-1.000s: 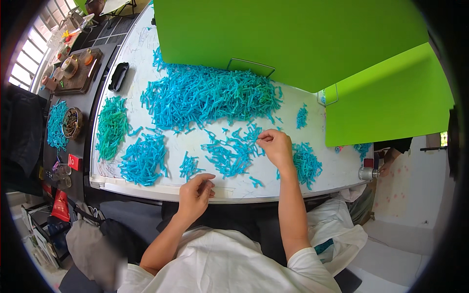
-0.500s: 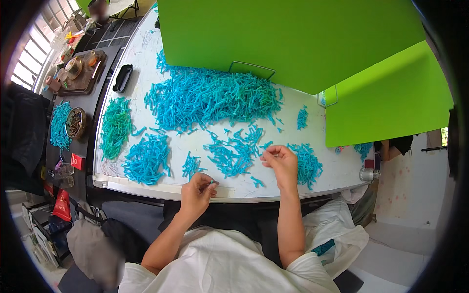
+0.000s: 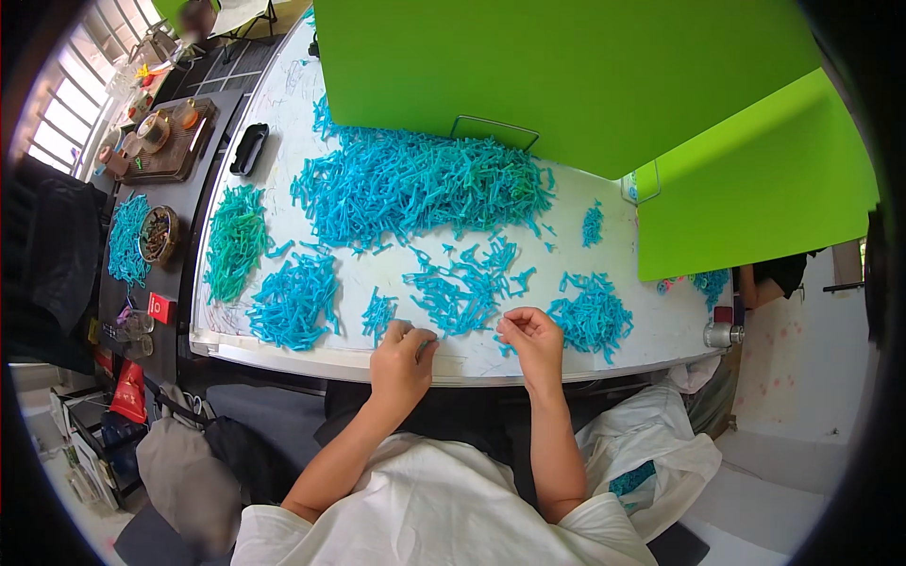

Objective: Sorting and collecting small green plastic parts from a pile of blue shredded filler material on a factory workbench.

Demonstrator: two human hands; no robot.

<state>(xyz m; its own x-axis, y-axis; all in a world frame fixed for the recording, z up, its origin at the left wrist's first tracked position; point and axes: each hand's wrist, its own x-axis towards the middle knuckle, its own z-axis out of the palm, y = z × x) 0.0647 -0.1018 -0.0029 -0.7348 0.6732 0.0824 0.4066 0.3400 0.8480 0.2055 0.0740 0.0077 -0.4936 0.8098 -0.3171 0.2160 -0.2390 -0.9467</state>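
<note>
Small, thin, branched blue plastic pieces lie in piles on a white table. My left hand point(image 3: 402, 363) is closed in a pinch at the near edge, beside a small pile point(image 3: 379, 311). A bit of teal shows between its thumb and finger, mostly covered. To its right, my right hand point(image 3: 534, 347) has thumb and index finger pressed together at the near edge of the loose middle pile point(image 3: 462, 288). What it grips, if anything, is too small to make out. A further blue pile point(image 3: 593, 319) lies just right of that hand.
A large blue heap point(image 3: 415, 189) spreads across the back, below a green panel point(image 3: 566, 75). At the left are a greener pile point(image 3: 236, 243), a blue pile point(image 3: 295, 302) and a black tray point(image 3: 249, 149). A metal clamp-like fitting point(image 3: 723, 335) sits at the right corner.
My right hand has come down and slightly left, away from the right pile's upper edge. My left hand has moved right and a little up, its pinch still closed. The view has shifted slightly.
</note>
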